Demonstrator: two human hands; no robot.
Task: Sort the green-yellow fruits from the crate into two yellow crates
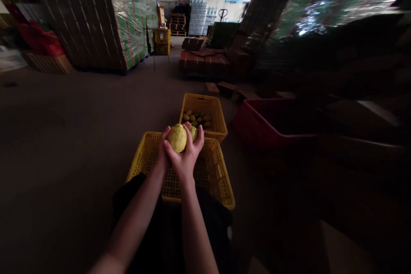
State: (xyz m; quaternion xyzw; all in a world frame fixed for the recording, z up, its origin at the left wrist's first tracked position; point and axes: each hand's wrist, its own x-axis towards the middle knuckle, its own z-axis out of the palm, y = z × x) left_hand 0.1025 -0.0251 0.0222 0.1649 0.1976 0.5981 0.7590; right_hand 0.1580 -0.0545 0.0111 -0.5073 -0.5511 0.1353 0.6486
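Above a yellow plastic crate (225,177), both of my hands are together, closed around fruit. My left hand (163,147) cups the left side of a large, bumpy yellow-green fruit (177,139). The thumb of my right hand (186,158) presses against that same fruit. A second, greener fruit (193,132) sits in my right hand, between its fingers. Part of it is hidden by the fingers. The near crate has a perforated bottom, partly covered by my forearms. Just beyond it stands another yellow crate (221,115) with several yellow and green fruits (205,119) inside.
A red plastic tub (257,122) stands to the right, near flattened cardboard (226,87). Plastic-wrapped stacks of boxes rise on the left (128,13) and right (289,4). Stacked brown cartons (205,62) lie ahead on the grey floor (80,128). The right side is very dark.
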